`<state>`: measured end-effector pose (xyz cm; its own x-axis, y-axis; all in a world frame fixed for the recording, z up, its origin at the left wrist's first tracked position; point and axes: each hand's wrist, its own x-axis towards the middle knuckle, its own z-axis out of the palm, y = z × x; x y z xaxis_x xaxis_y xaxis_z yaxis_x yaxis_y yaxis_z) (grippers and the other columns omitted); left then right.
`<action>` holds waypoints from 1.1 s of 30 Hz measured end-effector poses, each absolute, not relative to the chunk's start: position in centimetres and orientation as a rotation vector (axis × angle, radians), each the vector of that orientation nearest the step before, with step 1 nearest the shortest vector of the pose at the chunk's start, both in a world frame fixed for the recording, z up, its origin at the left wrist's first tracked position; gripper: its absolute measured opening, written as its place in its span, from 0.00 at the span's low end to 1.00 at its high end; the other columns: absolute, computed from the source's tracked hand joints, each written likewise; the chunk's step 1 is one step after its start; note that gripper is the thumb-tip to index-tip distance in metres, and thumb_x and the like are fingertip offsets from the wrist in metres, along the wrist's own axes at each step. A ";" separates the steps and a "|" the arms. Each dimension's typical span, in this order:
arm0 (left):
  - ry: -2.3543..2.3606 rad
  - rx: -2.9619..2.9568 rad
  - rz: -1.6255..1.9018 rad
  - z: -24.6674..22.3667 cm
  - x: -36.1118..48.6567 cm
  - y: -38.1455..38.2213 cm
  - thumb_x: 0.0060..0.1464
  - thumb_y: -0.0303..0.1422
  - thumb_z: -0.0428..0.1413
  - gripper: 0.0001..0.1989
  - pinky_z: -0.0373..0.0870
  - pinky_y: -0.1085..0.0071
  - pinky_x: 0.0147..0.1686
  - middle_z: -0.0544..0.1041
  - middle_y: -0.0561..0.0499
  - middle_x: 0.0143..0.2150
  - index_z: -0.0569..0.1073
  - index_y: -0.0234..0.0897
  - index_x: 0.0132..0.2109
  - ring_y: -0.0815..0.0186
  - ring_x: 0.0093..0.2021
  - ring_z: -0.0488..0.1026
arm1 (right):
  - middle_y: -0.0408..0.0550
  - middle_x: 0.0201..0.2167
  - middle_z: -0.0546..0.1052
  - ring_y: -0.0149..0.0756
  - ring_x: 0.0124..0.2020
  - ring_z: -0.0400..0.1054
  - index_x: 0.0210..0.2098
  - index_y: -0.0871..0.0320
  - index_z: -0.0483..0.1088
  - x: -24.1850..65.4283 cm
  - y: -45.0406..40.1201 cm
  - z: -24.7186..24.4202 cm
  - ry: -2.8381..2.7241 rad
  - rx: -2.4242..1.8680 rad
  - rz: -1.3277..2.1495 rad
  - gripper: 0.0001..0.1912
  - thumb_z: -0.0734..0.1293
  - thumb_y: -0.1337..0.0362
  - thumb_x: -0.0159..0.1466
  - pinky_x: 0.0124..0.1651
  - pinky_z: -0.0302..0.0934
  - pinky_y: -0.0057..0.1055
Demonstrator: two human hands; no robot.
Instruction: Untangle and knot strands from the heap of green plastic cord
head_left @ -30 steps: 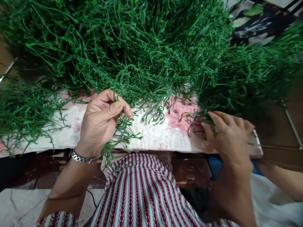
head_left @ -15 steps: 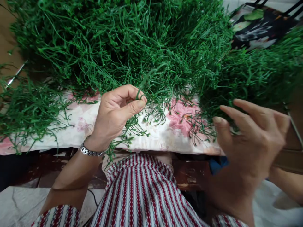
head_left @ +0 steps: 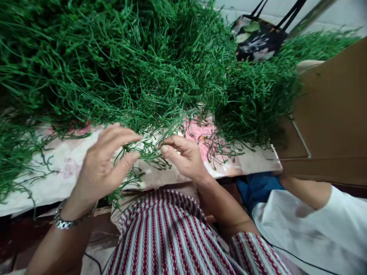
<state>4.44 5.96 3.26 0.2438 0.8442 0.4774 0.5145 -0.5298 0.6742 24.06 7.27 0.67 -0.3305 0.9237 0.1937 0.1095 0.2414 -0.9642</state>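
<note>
My right hand (head_left: pixel 186 157) is closed in a pinch, thumb against forefinger, on a thin green plastic stem (head_left: pixel 169 130) that points up and away, blurred by motion. To its left, my left hand (head_left: pixel 104 162) is open, thumb and fingers apart with nothing between them. Loose green stems (head_left: pixel 153 154) with small forked tips lie between the two hands on the floral cloth (head_left: pixel 69 164). Beyond the hands rises a large tangled heap of the same green stems (head_left: pixel 120 68).
A dark floral bag (head_left: pixel 258 40) with black straps stands behind the heap. At right is a brown cardboard box (head_left: pixel 332 107). A person in a white shirt (head_left: pixel 309 221) sits close on my right. More stems (head_left: pixel 14 152) lie at far left.
My left hand has let go of the stem and opened. My right hand has come in from the right and now pinches a stem. The view has swung to the right.
</note>
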 end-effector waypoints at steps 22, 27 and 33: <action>1.260 1.768 1.163 2.1 5.4 4.7 0.50 0.22 0.51 0.09 0.63 0.75 0.30 0.74 0.52 0.30 0.74 0.36 0.36 0.70 0.30 0.69 | 0.43 0.35 0.71 0.24 0.31 0.62 0.41 0.56 0.70 23.2 8.1 1.1 -1.311 -0.760 1.597 0.13 0.70 0.66 0.55 0.35 0.62 0.24; 1.277 1.828 1.090 2.3 5.5 4.7 0.52 0.27 0.53 0.05 0.64 0.74 0.32 0.74 0.51 0.30 0.73 0.35 0.35 0.69 0.31 0.69 | 0.42 0.32 0.69 0.24 0.30 0.62 0.43 0.55 0.70 23.0 7.9 1.2 -1.354 -0.769 1.526 0.13 0.68 0.66 0.58 0.34 0.61 0.24; 1.350 1.980 0.954 2.3 6.0 4.4 0.52 0.26 0.53 0.05 0.63 0.73 0.33 0.71 0.52 0.30 0.71 0.33 0.38 0.70 0.32 0.67 | 0.42 0.30 0.69 0.24 0.30 0.62 0.43 0.56 0.70 22.6 7.7 1.4 -1.414 -0.799 1.480 0.11 0.66 0.64 0.59 0.35 0.61 0.25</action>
<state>5.95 4.38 2.30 0.2417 0.9388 0.2452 0.5443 -0.3404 0.7667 22.60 7.68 1.37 -0.3767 0.9168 0.1325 -0.1743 0.0703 -0.9822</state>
